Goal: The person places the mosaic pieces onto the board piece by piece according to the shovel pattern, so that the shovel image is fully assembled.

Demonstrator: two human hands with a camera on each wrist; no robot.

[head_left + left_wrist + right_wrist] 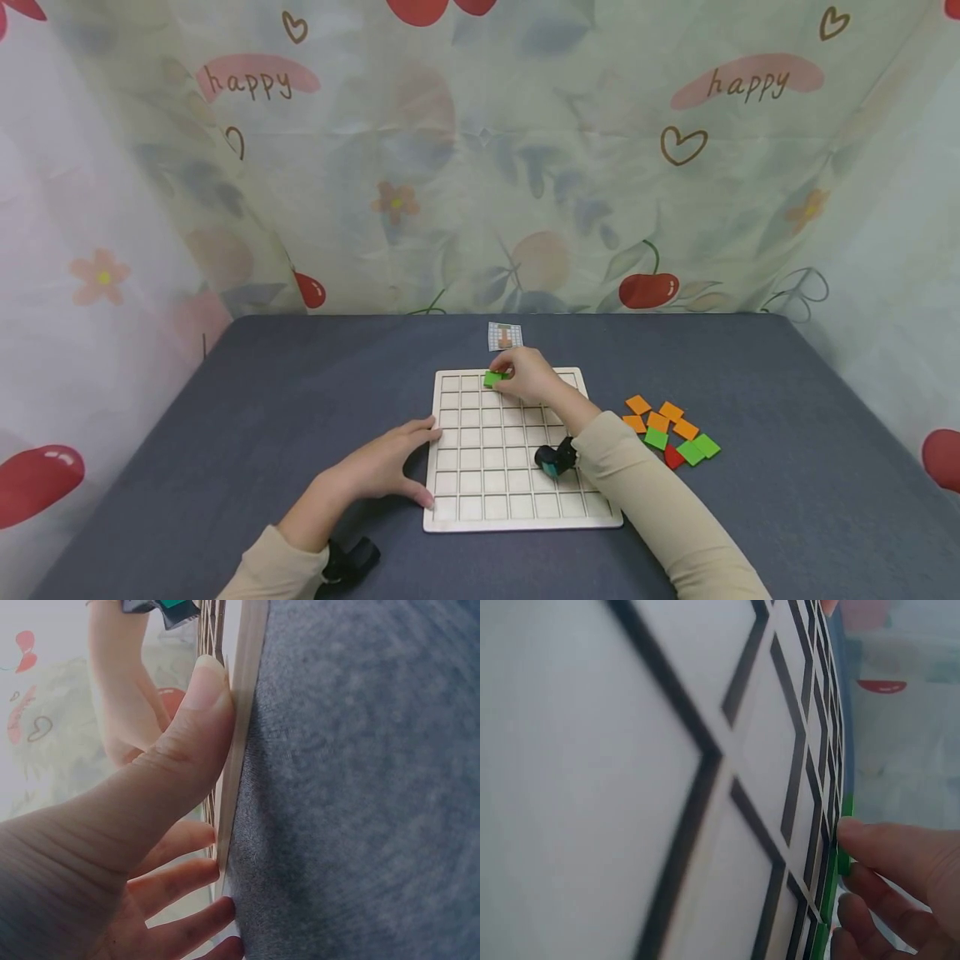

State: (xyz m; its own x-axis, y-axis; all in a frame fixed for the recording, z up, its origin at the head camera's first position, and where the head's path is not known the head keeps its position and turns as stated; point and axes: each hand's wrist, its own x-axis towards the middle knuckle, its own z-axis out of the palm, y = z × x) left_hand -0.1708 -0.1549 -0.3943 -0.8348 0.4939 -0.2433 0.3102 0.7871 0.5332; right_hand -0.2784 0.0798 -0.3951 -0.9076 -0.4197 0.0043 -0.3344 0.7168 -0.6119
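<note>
A pale wooden grid board (480, 483) lies flat on the dark cloth. At its far row, my right hand (527, 377) pinches a green square tile (492, 378) between thumb and fingertips. The right wrist view shows green tile edges (829, 889) along the board beside that hand's fingers, partly hidden by them. My left hand (386, 462) rests along the board's left edge, thumb and fingers spread and touching the rim (238, 742).
Right of the board lies a loose group of orange tiles (657, 422), green tiles (707, 446) and a red tile (673, 457). A small card with a printed grid pattern (505, 336) sits beyond the board's far edge. A patterned curtain (480, 167) hangs behind the table.
</note>
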